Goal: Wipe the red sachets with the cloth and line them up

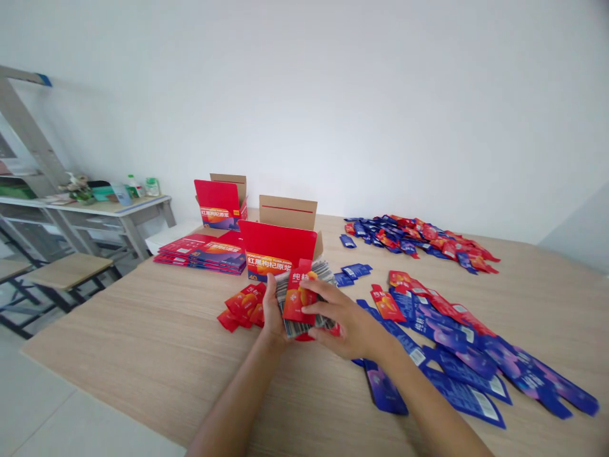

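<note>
A thick stack of sachets (pixel 292 327) is held between my two hands, its striped grey edges showing. A red sachet (pixel 295 304) with orange fruit printed on it lies flat across the stack. My left hand (pixel 273 312) grips the left side, thumb up. Curled over the right side, my right hand (pixel 345 320) has its fingers on the red sachet and the stack's edge. Just behind stands an open red and blue carton (pixel 266 244), its flaps raised; the stack hides part of its front. Several loose red sachets (pixel 245 304) lie left of my left hand.
Flattened cartons (pixel 204 251) are piled at the left, before a second open carton (pixel 219 206). Blue and red sachets (pixel 442 343) spread in overlapping rows at the right, with a mixed heap (pixel 413 235) near the wall. A side desk (pixel 114 209) and stools (pixel 71 266) stand left.
</note>
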The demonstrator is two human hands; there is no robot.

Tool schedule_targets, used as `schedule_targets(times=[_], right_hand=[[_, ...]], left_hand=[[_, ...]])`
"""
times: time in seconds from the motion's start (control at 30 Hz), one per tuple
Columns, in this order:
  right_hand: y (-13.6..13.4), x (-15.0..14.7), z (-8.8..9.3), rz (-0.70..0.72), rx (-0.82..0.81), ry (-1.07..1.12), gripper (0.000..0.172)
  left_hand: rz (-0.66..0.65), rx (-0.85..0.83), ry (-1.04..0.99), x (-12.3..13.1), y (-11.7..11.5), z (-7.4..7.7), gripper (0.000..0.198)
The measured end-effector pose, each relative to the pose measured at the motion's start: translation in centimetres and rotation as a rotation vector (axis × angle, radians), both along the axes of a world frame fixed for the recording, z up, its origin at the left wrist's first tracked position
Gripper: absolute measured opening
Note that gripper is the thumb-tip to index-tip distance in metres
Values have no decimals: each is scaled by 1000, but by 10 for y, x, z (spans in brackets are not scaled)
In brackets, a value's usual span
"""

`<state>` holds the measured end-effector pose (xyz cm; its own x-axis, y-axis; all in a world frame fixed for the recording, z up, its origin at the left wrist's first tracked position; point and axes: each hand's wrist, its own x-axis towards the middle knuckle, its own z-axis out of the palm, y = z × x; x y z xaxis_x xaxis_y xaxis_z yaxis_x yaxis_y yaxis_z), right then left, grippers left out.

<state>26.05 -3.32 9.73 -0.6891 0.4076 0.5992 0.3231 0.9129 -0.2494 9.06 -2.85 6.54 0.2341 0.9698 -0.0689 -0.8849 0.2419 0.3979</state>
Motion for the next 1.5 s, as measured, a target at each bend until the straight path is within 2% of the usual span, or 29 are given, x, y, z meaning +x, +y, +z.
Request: schedule_targets(times=[0.1, 0.2, 0.3, 0.4, 0.5, 0.67, 0.87, 1.03, 1.27, 1.37, 1.5], right_hand=[[-3, -3, 2, -73, -53, -59, 38], [-5, -14, -1, -234, 30, -62, 64], [-9, -30, -10, -342, 98, -165, 96], [-14, -41, -21, -416, 136, -188, 112], [-17, -43, -22, -444, 146, -159, 114], [-17, -30, -5, -432, 93, -213, 106], [-18, -25, 2, -240, 62, -324, 110], [-24, -29, 3, -156, 36, -355, 113], [-25, -26, 5, -94, -22, -337, 127], [-20, -24, 1, -72, -12, -336, 125], [-12, -23, -6, -105, 40, -361, 119]], left_hand=[[4, -15, -2, 1, 0, 2, 68], [45, -29, -27, 8, -1, 3, 63], [125, -18, -48, 15, -2, 4, 57], [164, -16, -38, 19, -2, 3, 57], [155, -4, -45, 19, -4, 2, 58], [7, -3, -89, 21, -8, 4, 60], [-77, 18, -133, 17, -11, 4, 72], [-12, -28, -97, 11, -5, 1, 70], [23, -61, -30, 5, -2, 3, 71], [42, -73, -8, 5, -3, 4, 68], [1, -93, -1, 11, -4, 5, 66]])
